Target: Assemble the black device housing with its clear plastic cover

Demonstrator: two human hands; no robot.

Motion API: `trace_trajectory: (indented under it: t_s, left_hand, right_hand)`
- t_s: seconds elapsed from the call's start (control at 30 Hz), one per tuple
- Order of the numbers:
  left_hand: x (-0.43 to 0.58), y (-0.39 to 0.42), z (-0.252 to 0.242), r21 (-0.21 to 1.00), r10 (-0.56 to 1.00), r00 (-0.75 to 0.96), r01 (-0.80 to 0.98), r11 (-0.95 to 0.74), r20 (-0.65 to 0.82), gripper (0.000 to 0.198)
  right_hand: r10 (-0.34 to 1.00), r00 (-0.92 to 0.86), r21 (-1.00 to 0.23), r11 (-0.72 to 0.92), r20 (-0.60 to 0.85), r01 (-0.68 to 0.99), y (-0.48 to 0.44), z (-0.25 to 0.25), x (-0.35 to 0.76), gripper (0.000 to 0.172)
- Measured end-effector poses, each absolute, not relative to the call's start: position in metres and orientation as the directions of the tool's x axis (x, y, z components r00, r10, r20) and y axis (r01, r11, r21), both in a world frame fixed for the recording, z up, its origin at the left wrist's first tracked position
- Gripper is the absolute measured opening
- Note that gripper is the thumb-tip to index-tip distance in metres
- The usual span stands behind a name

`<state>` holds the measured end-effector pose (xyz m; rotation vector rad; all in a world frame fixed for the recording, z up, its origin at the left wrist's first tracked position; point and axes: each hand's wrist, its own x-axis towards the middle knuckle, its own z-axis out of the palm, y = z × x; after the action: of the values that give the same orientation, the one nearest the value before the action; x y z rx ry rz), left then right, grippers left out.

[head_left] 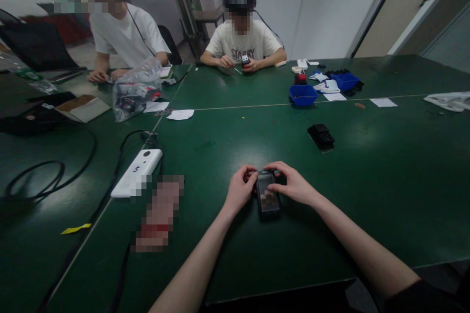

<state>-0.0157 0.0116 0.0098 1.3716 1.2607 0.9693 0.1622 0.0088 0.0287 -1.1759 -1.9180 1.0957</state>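
Observation:
A small black handheld device with a screen [268, 196] lies flat on the green table [227, 146] just in front of me. My left hand [240, 189] grips its upper left corner with curled fingers. My right hand [292, 184] rests over its top right, the thumb pressing on the screen's edge. Both hands are closed on the device.
A black keypad-like part [321, 136] lies beyond my right hand. A white power strip [137, 172] and black cables [55, 176] sit left. Blue bins [303, 94] and paper slips stand further back, with a plastic bag [135, 89]. Two other people sit across the table.

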Motion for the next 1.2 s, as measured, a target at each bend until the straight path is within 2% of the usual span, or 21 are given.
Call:
trace_trajectory:
  t_s: [0.23,0.4,0.57,0.67,0.8,1.1,1.2]
  left_hand:
    - [-0.014,0.011,0.012,0.983,0.988,0.140,0.177,0.044,-0.070,0.020]
    - [-0.014,0.011,0.009,0.977,0.987,0.136,0.208,0.054,-0.083,0.023]
    - [-0.012,0.010,0.012,0.981,0.991,0.099,0.179,0.071,-0.090,0.025]
    - [-0.010,0.008,0.016,0.987,0.991,0.082,0.131,0.092,-0.103,0.027]
    - [-0.010,0.008,0.020,0.991,0.994,0.064,0.098,0.087,-0.094,0.030]
    - [-0.008,0.007,0.020,0.997,0.997,0.070,0.075,0.033,-0.038,0.025]
    - [-0.006,0.006,0.019,0.997,0.992,0.111,0.031,0.065,-0.068,0.030]
  right_hand:
    - [0.926,-0.375,-0.875,0.219,0.046,0.432,0.007,0.030,0.160,0.048]
    - [0.950,-0.310,-0.865,0.117,-0.046,0.488,0.005,0.027,0.163,0.056]
    - [0.941,-0.330,-0.846,0.113,-0.078,0.521,0.005,0.027,0.165,0.043]
    - [0.939,-0.341,-0.853,0.137,-0.050,0.504,0.005,0.026,0.162,0.042]
    - [0.945,-0.328,-0.889,0.144,-0.007,0.434,0.006,0.021,0.157,0.039]
    - [0.964,-0.260,-0.970,0.015,-0.050,0.243,0.004,0.014,0.144,0.034]
    - [0.973,-0.232,-0.947,0.088,0.016,0.307,0.007,0.020,0.150,0.031]
